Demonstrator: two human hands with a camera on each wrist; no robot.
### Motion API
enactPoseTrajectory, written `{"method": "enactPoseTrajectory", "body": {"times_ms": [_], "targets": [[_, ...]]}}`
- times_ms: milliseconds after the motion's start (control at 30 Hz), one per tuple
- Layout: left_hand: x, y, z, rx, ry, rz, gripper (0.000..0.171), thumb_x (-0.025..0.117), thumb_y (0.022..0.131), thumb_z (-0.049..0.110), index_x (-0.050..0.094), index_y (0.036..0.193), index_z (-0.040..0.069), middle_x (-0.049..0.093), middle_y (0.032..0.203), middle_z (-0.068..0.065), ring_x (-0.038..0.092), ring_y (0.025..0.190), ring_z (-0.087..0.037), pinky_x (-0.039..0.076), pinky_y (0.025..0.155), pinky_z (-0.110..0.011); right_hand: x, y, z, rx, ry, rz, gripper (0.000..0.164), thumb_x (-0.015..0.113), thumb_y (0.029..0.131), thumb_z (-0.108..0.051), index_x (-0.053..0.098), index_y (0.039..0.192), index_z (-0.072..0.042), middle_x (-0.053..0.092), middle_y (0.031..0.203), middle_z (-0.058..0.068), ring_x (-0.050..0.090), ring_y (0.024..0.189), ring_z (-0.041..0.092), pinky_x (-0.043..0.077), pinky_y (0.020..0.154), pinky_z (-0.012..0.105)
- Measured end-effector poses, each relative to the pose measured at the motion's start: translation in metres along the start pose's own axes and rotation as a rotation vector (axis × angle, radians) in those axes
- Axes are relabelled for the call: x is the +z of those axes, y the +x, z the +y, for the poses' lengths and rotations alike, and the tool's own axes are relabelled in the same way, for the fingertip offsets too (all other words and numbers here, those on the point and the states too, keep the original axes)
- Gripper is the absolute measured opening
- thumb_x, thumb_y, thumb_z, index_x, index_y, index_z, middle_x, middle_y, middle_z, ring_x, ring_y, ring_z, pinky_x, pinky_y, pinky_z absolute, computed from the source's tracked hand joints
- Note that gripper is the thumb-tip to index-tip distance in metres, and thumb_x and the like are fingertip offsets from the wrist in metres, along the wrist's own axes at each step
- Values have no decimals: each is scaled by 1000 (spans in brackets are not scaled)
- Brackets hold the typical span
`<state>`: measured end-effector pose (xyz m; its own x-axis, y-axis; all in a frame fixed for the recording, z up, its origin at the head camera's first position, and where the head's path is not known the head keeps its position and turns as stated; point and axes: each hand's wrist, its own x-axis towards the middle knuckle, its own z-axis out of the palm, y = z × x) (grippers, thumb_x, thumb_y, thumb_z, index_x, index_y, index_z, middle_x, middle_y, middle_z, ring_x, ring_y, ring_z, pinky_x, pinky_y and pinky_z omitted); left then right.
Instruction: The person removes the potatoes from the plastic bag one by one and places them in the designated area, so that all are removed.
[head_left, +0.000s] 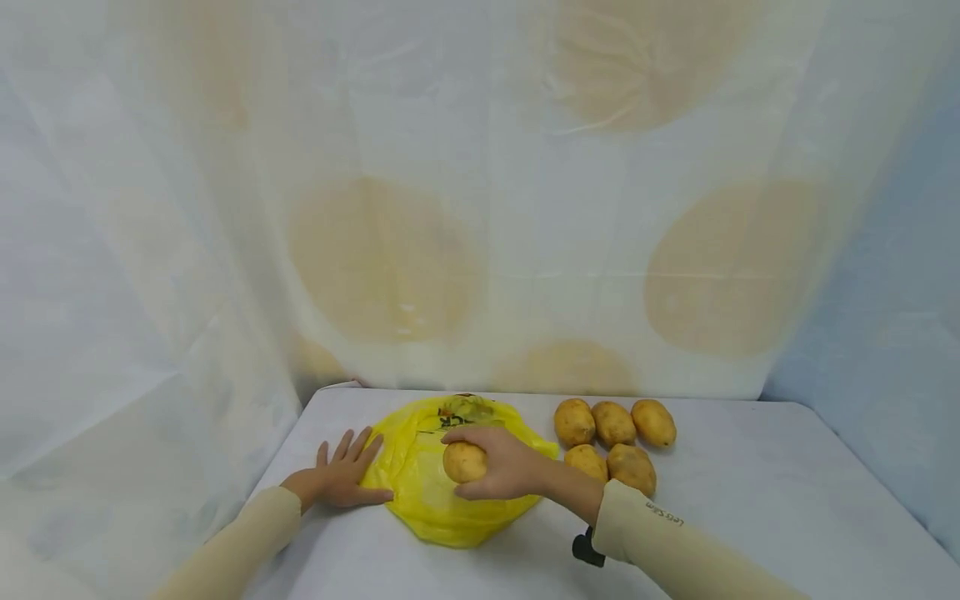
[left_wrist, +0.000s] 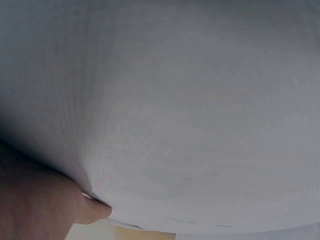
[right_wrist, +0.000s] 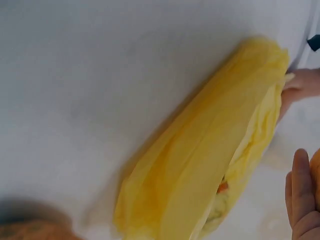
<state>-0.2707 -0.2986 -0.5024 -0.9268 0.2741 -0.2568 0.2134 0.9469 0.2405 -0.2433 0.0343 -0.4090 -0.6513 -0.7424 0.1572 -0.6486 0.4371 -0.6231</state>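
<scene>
In the head view my right hand (head_left: 504, 462) grips a potato (head_left: 464, 462) between thumb and fingers, over the yellow plastic bag (head_left: 427, 521). The bag lies spread on the table, with dark printing near its far side. At the bag's left edge my left hand (head_left: 345, 475) lies with its fingers spread, the fingertips and thumb right at the plastic. The right wrist view shows the bag (right_wrist: 200, 155) from the side, its edge raised, and some fingers of the right hand (right_wrist: 303, 200) beside the held potato (right_wrist: 315, 172). Only part of the left hand (left_wrist: 45, 205) shows in the left wrist view.
Several potatoes (head_left: 613, 423) lie in two rows on the white-covered table (head_left: 757, 492), right of the bag. One potato (right_wrist: 35, 231) shows at the lower left of the right wrist view. A spotted curtain (head_left: 525, 208) hangs behind the table.
</scene>
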Motion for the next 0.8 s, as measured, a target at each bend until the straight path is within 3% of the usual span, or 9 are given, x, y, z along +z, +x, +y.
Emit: {"method": "enactPoseTrajectory", "body": {"times_ms": [100, 267, 467, 800], "targets": [[2, -1, -2, 9, -10, 3, 118, 49, 76, 87, 11, 159, 13, -1, 166, -18, -2, 150, -48, -12, 109, -74, -13, -6, 4, -1, -18, 20, 58, 78, 78, -28, 59, 133, -23, 64, 126, -4, 58, 90, 7, 52, 73, 22], [2, -1, -3, 13, 6, 3, 119, 48, 75, 88, 9, 160, 14, -2, 166, -18, -3, 150, -49, -13, 108, -75, -35, -24, 14, 14, -68, 76, 58, 77, 80, -29, 58, 134, -24, 61, 131, -3, 59, 96, 11, 52, 75, 26], [0, 2, 0, 17, 7, 10, 119, 49, 75, 87, 10, 160, 13, -1, 166, -18, -2, 150, -48, -11, 109, -74, -64, -63, 39, 114, -117, 155, 59, 79, 80, -32, 57, 134, -26, 61, 133, -5, 59, 110, 14, 51, 89, 36], [1, -2, -5, 4, 9, 15, 119, 48, 75, 88, 10, 160, 12, -1, 166, -19, -2, 150, -48, -10, 109, -75, -108, -113, 73, 248, -168, 251, 61, 82, 78, -34, 58, 132, -23, 62, 130, 4, 61, 102, 19, 52, 79, 35]]}}
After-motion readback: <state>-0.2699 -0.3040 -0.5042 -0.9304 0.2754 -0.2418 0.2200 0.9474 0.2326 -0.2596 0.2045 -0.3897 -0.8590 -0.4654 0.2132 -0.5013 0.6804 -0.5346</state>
